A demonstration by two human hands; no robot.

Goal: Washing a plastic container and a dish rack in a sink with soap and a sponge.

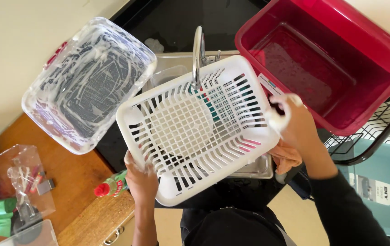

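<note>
white slotted basket (195, 127) held over sink (254, 166), under tap (197, 50) | left hand (141, 177) fingers clamped on near rim | right hand (295, 120) soapy, gripping far edge | best kept tilted, grip firm: slippery

Basket (195, 127) over the sink (254, 166), between tub (88, 82) left and bin (331, 59) right.

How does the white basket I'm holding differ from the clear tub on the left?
The white basket has slotted, open walls and floor; the clear tub has solid, see-through walls. The tub is streaked with soap suds, while the basket shows little foam. The basket is held over the sink by the left hand and right hand; the tub rests untouched, tilted at the counter edge. Both are rectangular plastic containers.
</note>
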